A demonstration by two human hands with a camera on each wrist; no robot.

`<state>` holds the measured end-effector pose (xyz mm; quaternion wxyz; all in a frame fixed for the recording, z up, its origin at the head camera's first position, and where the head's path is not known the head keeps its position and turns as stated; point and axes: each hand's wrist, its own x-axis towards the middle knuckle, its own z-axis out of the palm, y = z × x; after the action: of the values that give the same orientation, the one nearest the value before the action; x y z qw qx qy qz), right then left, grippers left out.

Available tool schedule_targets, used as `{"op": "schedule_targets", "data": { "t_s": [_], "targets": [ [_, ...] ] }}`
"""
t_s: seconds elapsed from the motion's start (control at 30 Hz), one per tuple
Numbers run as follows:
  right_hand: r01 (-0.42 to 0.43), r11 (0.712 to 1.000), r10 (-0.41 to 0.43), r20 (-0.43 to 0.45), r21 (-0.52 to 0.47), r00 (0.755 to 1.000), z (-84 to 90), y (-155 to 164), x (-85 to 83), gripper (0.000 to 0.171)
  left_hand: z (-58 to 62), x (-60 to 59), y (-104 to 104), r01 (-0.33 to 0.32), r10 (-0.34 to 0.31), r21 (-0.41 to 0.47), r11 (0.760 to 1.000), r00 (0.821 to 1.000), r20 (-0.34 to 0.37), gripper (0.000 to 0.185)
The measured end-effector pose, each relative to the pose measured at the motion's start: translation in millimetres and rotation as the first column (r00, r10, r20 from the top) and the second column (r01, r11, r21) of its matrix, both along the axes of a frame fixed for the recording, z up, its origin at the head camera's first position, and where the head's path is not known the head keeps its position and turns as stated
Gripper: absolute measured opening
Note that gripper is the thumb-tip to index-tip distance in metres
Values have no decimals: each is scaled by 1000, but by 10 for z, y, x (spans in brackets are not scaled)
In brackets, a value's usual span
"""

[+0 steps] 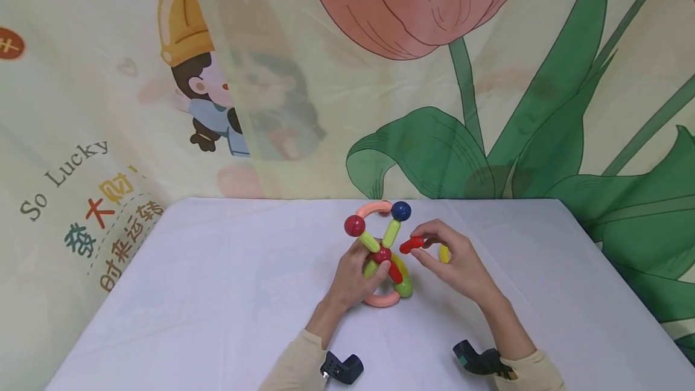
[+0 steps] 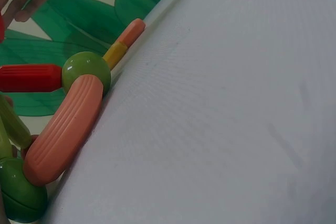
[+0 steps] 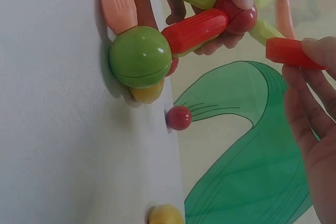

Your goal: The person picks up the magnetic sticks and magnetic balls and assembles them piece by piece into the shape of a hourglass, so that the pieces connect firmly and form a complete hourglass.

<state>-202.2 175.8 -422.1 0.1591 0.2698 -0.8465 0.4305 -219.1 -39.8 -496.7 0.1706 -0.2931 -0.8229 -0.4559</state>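
My left hand [image 1: 350, 276] holds a toy built of coloured rods and balls, its thumb on the central red ball [image 1: 382, 254]. Two yellow-green rods [image 1: 391, 234] rise from that ball to a dark blue ball [image 1: 401, 210] and a larger red ball [image 1: 355, 225], with a pink curved rod [image 1: 373, 207] at the top. Lower down, a fixed red rod [image 3: 197, 30] slants to a green ball [image 3: 140, 57] at the base, beside another pink curved rod [image 2: 65, 129]. Between thumb and fingers, my right hand [image 1: 458, 261] pinches a loose red rod [image 1: 411, 245], right of the central ball.
A yellow piece [image 1: 444, 253] lies on the white-covered table [image 1: 217, 294] behind the right hand. In the right wrist view, a separate red ball [image 3: 178, 117] sits beyond the toy. A printed cloth [image 1: 293, 77] hangs behind the table.
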Motion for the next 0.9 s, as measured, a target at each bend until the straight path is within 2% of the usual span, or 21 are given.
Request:
{"op": "schedule_targets", "data": {
  "t_s": [0.2, 0.5, 0.9],
  "targets": [
    [-20, 1000, 20, -3, -6, 1000, 7, -48, 21, 38, -3, -7, 3, 6, -6, 5, 1000, 1000, 13, 36],
    [-80, 996, 79, -32, -32, 996, 27, -131, 47, 40, -5, -12, -2, 11, -10, 13, 1000, 1000, -20, 35],
    [-69, 998, 69, -80, 7, 994, -19, -232, 65, 42, -26, -10, -4, 4, -4, -3, 1000, 1000, -21, 37]
  ]
}}
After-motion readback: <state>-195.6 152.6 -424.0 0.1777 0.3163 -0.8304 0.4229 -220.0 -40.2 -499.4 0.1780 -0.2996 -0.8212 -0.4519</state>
